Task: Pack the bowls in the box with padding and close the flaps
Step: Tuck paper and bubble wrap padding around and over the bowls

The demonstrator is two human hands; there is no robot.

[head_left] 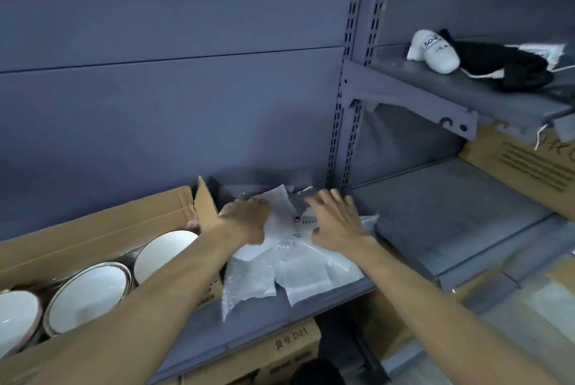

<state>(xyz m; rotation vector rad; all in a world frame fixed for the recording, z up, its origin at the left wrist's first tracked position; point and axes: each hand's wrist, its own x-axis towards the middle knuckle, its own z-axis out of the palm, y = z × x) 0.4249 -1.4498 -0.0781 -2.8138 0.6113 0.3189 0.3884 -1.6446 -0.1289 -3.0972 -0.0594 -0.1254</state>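
An open cardboard box (102, 223) stands on the grey shelf at the left, its flaps up. Inside it lie white bowls (88, 294) side by side, one more (165, 252) partly behind my left forearm. To the right of the box a pile of white foam and bubble-wrap padding sheets (289, 266) lies on the shelf. My left hand (245, 219) rests on the pile's far left with its fingers curled onto a sheet. Beside it, my right hand (334, 219) hovers over the pile's far right, fingers spread.
The grey shelf (435, 216) continues to the right of the padding. A higher shelf at the right carries a white bottle (435, 53) and a black cloth (504, 67). Cardboard boxes sit at the far right (525, 167) and under the shelf (280, 350).
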